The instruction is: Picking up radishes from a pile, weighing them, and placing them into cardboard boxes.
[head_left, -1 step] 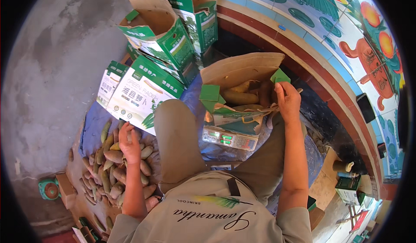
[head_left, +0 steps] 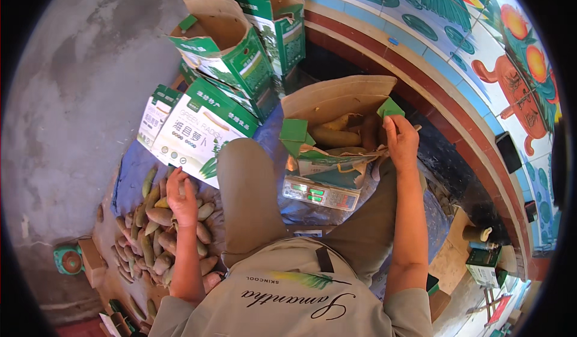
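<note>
My left hand hovers over a pile of radishes, long and greenish-brown, at the left. Its fingers are apart and slightly curled, with nothing visible in them. Just beyond the fingertips lies a white and green carton. My right hand is at the right corner of an open cardboard box, its fingers closed on the edge by a green flap. Several radishes lie inside this box. Under it sits a digital scale with lit green displays.
Two opened green cartons stand at the back left, beside a low tiled wall with painted fruit. A blue sheet spreads under the work area. My knees flank the scale. A small green fan-like device is at the far left.
</note>
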The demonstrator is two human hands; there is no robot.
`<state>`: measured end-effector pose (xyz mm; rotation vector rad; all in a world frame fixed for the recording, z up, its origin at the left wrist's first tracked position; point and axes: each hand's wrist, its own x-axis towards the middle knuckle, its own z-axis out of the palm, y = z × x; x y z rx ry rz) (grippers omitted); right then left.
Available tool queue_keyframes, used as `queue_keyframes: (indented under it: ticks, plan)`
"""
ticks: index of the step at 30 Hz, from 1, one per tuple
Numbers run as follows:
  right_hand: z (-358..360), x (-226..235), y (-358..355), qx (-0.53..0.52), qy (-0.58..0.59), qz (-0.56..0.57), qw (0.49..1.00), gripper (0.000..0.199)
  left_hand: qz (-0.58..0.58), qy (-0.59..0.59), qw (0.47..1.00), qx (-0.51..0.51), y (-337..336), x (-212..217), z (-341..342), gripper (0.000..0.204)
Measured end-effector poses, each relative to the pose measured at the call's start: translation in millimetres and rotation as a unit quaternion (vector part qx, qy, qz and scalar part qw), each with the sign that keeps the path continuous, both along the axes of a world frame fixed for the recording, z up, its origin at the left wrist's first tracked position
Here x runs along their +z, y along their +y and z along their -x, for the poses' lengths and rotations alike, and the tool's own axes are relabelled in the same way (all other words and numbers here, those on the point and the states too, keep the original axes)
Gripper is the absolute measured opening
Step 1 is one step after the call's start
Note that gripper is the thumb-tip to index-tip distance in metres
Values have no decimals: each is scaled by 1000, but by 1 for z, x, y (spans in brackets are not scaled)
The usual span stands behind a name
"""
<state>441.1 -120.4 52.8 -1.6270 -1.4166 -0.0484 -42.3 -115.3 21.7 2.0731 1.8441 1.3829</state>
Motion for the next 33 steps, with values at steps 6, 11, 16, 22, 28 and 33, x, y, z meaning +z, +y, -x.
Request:
queue_keyframes:
  ticks: [6, 11, 16, 22, 28, 33]
  plan:
    - [-1, -3, 3, -3, 11, 5, 1000, 19, -30, -11, 999, 6, -24, 44, -12, 12]
    - [-2, -5, 3, -1, 16, -12, 1000, 21, -51, 9, 999, -13, -41, 79, -27, 12]
    - [2, -1, 5, -15, 11, -2, 1000, 21, -73, 26, 994, -74, -32, 95, -44, 13]
    - [6, -11, 4, -38, -20, 7, 999, 20, -81, -41, 982, -167, -15, 89, -72, 14]
    - [8, 17, 7, 5, -8, 74, 997, 19, -65, -75, 971, -217, -15, 84, -85, 14]
    - [13, 40, 19, 14, -19, 79, 997, 16, -38, -62, 954, -290, -2, 86, -108, 15]
